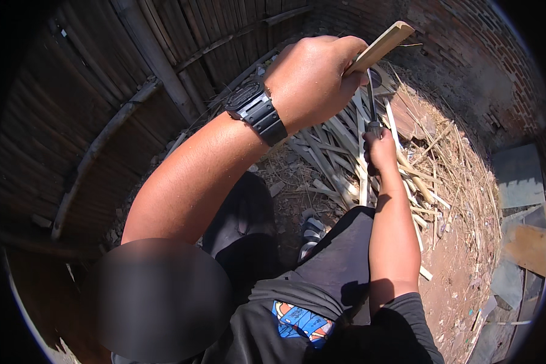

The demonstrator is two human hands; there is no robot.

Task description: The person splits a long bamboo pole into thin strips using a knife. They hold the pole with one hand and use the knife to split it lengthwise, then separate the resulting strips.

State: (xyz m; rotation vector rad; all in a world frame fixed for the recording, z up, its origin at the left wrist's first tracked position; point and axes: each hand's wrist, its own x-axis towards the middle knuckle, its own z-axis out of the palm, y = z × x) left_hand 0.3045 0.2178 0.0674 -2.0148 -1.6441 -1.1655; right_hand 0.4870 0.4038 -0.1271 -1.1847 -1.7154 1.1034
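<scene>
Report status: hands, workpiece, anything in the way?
Left hand gripping wooden strip; right hand gripping bladed tool. Strip raised, tilted; tool contact unclear. Loose slats piled below both hands.

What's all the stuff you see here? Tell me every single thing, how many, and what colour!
Wood strip: one, light tan, left grip
Bladed tool: one, dark, right grip
Loose strips: many, pale, piled on the ground
Ground: one, reddish brown, beneath
Slatted wall: one, dark brown, left
Brick wall: one, reddish, upper right
Flat sheets: several, grey and brown, right edge
Blurred patch: one, dark, lower left, contents hidden
Watch: one, black, left wrist
Shirt: one, black with blue print, bottom
Trousers: one pair, dark, lower middle
Left grip: one, bare, upper middle
Right grip: one, bare, right of centre
</scene>
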